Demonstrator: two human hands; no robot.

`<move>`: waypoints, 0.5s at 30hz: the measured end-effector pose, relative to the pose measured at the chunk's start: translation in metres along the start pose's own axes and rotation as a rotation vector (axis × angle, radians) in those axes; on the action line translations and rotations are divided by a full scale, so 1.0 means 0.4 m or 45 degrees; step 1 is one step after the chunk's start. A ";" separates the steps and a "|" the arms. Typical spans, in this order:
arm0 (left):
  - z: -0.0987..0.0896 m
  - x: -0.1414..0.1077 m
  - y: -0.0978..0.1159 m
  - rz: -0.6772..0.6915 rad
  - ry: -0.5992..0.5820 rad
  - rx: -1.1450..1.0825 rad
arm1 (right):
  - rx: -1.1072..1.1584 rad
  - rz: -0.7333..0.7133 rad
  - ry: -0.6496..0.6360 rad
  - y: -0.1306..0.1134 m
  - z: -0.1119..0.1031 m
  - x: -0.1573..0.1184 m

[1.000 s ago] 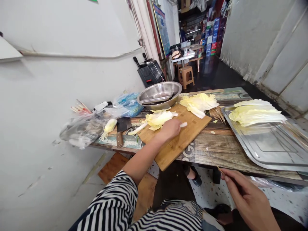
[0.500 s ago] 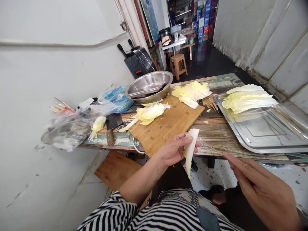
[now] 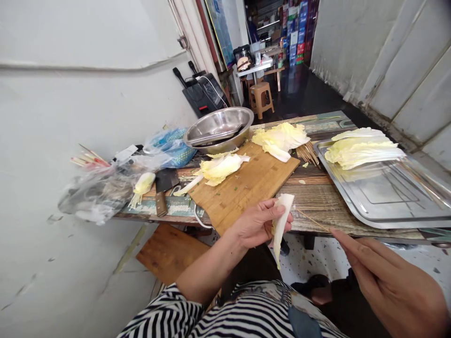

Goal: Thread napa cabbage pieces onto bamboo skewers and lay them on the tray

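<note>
1. Head view: nearest me, my right hand (image 3: 391,274) pinches a thin skewer (image 3: 313,219) between thumb and fingers, over the table's near edge.
2. My left hand (image 3: 255,224) grips a pale cabbage piece (image 3: 282,223), thumb on its face and fingers curled behind; the piece hangs upright, slightly tilted, its lower end below the table's edge. The skewer's far tip is just beside it; whether they touch, I cannot tell.
3. Past my left hand, the cutting board (image 3: 246,188) lies on the table (image 3: 312,196), with loose yellow leaves (image 3: 223,168) on it.
4. Left of the board rests a cleaver (image 3: 161,203), handle toward me.
5. On my right, a metal tray (image 3: 380,206) bears more cabbage leaves (image 3: 362,152) near its far end.
6. At the board's far end sits a leaf pile (image 3: 282,138), with a bundle of sticks (image 3: 309,153) beside it.
7. Behind the board stands a steel bowl (image 3: 225,123); well beyond it, a brown stool (image 3: 261,98).
</note>
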State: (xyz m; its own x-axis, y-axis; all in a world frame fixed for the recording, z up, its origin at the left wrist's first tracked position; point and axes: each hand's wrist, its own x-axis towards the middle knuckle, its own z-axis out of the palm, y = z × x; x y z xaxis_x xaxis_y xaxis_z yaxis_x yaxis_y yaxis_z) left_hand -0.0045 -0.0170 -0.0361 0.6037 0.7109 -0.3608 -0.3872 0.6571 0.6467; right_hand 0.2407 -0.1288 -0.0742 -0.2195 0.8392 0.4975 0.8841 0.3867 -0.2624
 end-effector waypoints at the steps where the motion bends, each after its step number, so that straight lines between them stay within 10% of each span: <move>1: 0.001 0.000 0.000 0.001 -0.012 -0.002 | -0.001 0.000 0.006 0.001 0.000 0.000; 15: -0.004 0.001 -0.004 0.004 -0.045 0.027 | 0.035 0.026 -0.018 -0.006 -0.013 -0.002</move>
State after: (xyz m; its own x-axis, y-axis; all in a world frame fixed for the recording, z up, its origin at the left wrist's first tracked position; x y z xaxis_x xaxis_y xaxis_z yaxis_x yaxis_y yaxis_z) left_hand -0.0046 -0.0174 -0.0386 0.6271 0.7032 -0.3350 -0.3745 0.6494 0.6619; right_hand 0.2409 -0.1323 -0.0697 -0.2075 0.8525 0.4798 0.8768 0.3795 -0.2951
